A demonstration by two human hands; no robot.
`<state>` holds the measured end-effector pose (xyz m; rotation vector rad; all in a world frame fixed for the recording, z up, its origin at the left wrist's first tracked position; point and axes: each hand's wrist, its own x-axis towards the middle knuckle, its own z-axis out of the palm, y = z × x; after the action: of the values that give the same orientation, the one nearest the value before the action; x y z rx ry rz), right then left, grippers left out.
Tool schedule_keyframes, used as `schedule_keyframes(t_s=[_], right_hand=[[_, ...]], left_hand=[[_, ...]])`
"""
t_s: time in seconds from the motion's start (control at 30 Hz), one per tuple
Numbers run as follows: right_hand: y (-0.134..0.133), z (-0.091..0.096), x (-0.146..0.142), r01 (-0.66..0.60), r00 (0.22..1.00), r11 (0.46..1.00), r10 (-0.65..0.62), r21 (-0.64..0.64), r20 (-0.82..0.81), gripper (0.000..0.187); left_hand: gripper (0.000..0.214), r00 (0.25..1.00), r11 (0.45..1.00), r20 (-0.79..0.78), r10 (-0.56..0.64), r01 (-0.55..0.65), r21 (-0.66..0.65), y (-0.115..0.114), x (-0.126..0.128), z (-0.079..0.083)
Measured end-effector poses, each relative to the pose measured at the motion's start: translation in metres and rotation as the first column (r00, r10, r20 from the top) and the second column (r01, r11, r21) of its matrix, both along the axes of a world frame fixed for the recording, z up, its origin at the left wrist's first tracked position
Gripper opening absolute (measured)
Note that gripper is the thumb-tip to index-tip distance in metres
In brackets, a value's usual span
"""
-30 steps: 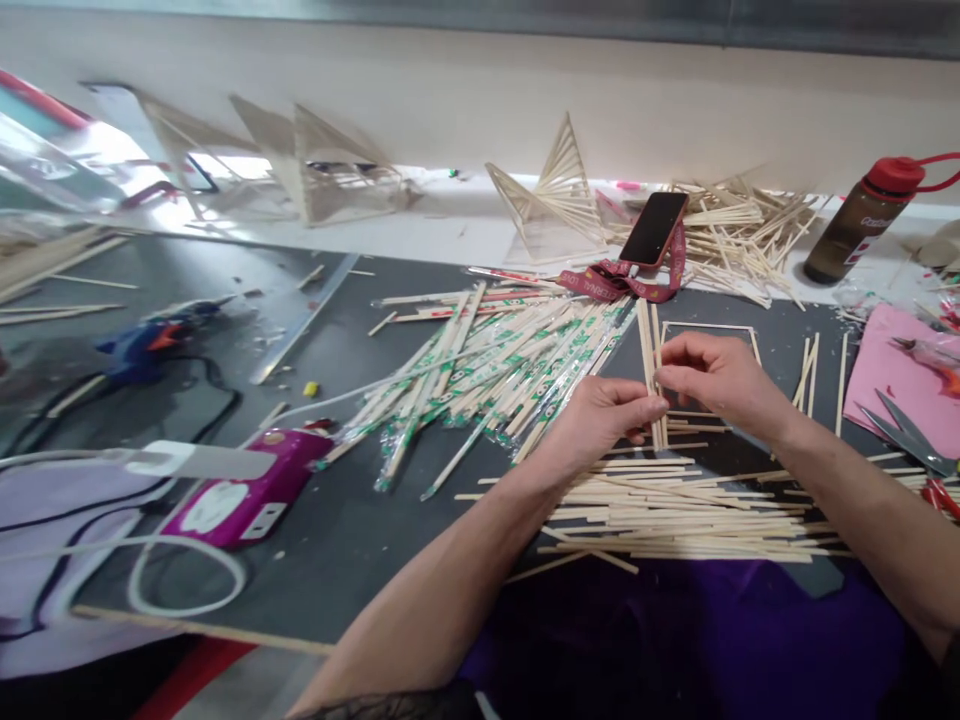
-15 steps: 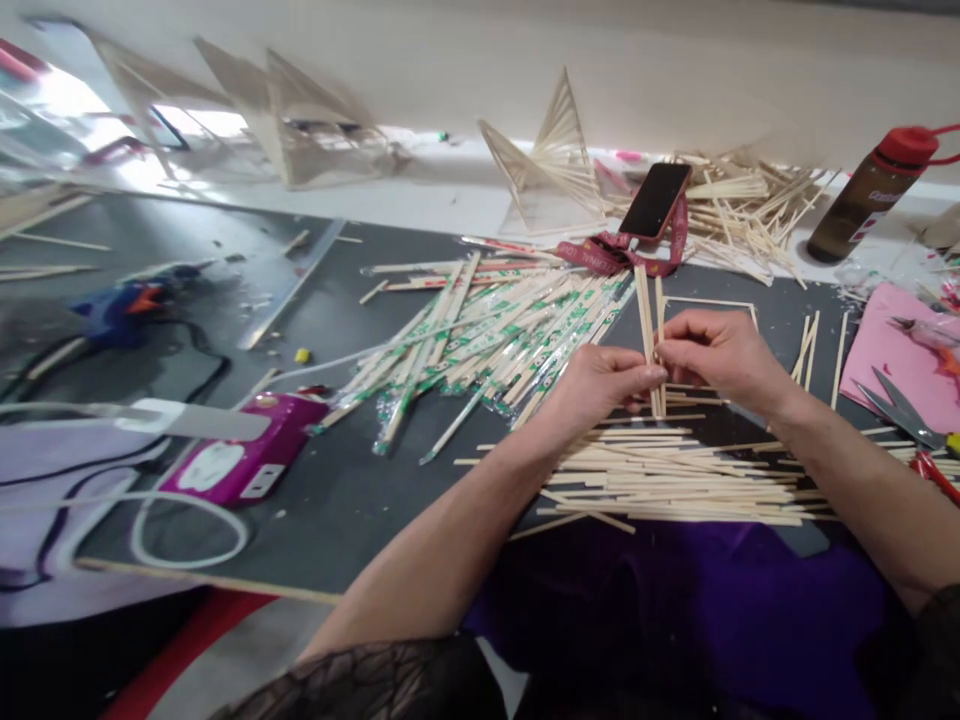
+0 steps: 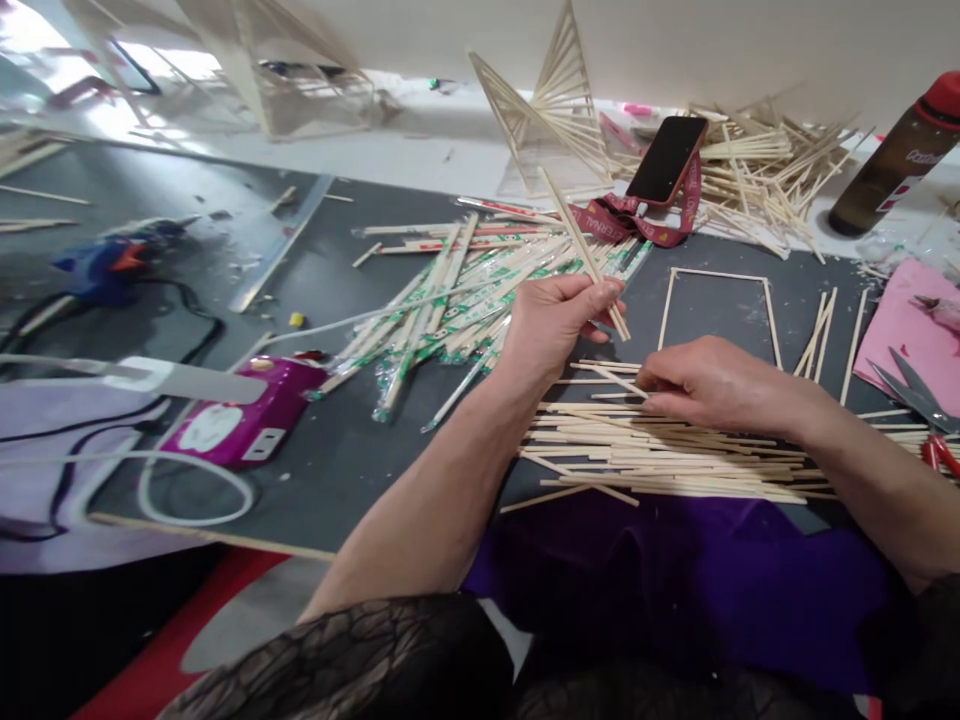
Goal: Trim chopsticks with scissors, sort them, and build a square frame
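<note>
My left hand (image 3: 553,322) is closed on a wooden stick (image 3: 574,235) that slants up and to the left above the dark mat. My right hand (image 3: 705,385) rests low on a heap of bare wooden sticks (image 3: 675,460), its fingers pinched on one thin stick (image 3: 611,378) at the pile's top edge. Just beyond both hands a rectangular stick frame (image 3: 718,275) lies flat on the mat. Left of my left hand spreads a pile of wrapped chopsticks (image 3: 465,300).
A phone (image 3: 667,158) leans on a red lanyard by a stick sculpture (image 3: 551,110). A brown bottle (image 3: 896,160) stands far right. Scissors (image 3: 911,400) lie on pink paper (image 3: 900,330). A blue glue gun (image 3: 112,270), a magenta power strip (image 3: 244,420) and a ruler (image 3: 281,245) lie left.
The hands have parted: my left hand lifted one stick up and tilted it leftward, while my right hand dropped onto the bare stick pile. The camera has tipped downward.
</note>
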<state>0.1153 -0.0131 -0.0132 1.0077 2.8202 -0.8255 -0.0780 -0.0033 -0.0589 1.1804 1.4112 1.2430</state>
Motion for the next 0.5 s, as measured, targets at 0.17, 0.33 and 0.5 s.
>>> schedule_keyframes(t_s=[0.17,0.33,0.5], right_hand=[[0.014,0.015,0.025,0.187,0.973,0.978,-0.171,0.096,-0.157,0.017],[0.021,0.022,0.035,0.103,0.974,0.981,-0.133,0.163,0.183,0.021],[0.017,0.010,0.023,0.031,0.887,0.976,-0.126,0.215,0.444,0.025]], left_hand=[[0.018,0.997,0.997,-0.008,0.073,-0.073,0.036,0.002,-0.005,0.000],[0.018,0.994,0.992,0.022,0.105,-0.106,0.062,0.005,-0.008,-0.001],[0.021,0.993,0.991,0.038,0.110,-0.113,0.067,0.005,-0.007,-0.001]])
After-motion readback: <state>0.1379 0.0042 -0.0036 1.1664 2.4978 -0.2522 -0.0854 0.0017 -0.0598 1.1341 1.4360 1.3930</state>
